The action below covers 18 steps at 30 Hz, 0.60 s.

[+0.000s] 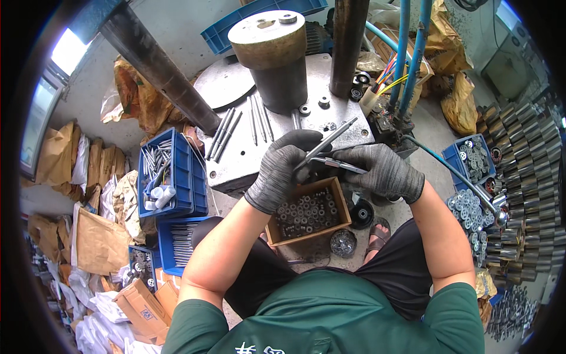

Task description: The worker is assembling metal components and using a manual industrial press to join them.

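Metal shaft (pixel 333 138), head view: held aslant over the near edge of the machine plate (pixel 239 171), pinched in the left hand (pixel 278 172); near end lost against the glove, left fingertips partly hidden. Slim metal tool (pixel 337 163) is pinched in the right hand (pixel 386 172), close by the shaft; its kind can't be told, rear part covered. Gloves grey, knitted; shaft smooth, stepped, round; plate flat, scuffed metal. Two hands, one shaft, one tool; about six rods (pixel 260 121) are laid on the plate, left, in two groups. Ring parts (pixel 306 213) are heaped in one wooden box (pixel 311 235), near, uncountable.
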Motion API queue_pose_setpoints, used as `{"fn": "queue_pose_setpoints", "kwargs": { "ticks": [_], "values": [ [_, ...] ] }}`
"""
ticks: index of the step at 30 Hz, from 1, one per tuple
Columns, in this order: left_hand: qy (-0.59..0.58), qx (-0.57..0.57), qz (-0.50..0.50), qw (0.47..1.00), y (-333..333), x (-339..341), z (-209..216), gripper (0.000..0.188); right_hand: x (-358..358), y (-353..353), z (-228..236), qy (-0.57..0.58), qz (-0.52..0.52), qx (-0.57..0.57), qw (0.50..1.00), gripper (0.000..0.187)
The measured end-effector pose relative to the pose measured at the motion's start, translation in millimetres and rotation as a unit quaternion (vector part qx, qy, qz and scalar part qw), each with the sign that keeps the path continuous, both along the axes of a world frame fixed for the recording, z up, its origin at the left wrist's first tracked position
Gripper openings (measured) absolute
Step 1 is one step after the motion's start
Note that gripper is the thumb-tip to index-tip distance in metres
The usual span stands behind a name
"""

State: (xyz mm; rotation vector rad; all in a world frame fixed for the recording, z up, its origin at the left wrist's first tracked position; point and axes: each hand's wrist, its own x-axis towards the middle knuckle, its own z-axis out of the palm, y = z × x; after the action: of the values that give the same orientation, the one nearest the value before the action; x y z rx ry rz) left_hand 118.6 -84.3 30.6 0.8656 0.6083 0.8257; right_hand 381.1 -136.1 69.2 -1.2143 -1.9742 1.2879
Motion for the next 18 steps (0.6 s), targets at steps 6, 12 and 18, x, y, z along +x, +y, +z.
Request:
{"fn": "queue_pose_setpoints", "kwargs": {
  "ticks": [6,12,18],
  "values": [
    [-0.159,-0.076,-0.043,0.983,8,-4,-8,0.054,-6,3,-24,-0.102,-0.004,0.119,0.988,0.059],
    [-0.244,-0.148,-0.043,0.957,14,-8,-12,0.057,3,-1,-28,0.138,-0.048,-0.139,0.979,0.054],
    [-0.267,-0.12,0.0,0.956,16,-13,-7,0.062,19,26,-30,-0.289,-0.109,0.242,0.92,0.038]
  ]
}}
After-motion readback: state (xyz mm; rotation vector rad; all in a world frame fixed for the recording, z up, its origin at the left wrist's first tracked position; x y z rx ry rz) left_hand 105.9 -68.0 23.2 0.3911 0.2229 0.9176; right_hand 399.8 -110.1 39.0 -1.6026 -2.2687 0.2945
